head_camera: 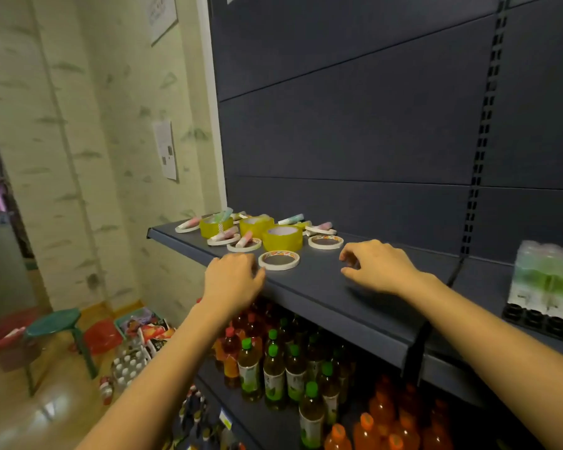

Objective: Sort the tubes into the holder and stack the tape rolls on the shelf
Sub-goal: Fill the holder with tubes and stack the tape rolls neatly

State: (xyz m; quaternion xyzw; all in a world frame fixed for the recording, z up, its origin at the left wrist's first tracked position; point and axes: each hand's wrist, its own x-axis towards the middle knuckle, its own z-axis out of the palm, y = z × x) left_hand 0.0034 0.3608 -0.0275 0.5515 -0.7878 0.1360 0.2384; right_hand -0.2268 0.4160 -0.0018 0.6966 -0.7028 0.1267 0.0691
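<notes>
On the dark shelf (306, 287) lie three thick yellow tape rolls (282, 238), several thin white tape rolls, and several pastel tubes (244, 239) scattered among them. The nearest thin white roll (278, 259) lies flat close to the shelf's front edge. My left hand (231, 279) hovers just left of it, fingers loosely curled, thumb almost touching the roll. My right hand (376, 266) hangs over the shelf to the roll's right, fingers loosely curled, holding nothing. A tube holder is not visible.
A shrink-wrapped pack of green bottles (546, 287) stands on the shelf at far right. Bottled drinks (273, 368) fill the shelves below. A green stool (54, 324) and red basins stand on the floor at left.
</notes>
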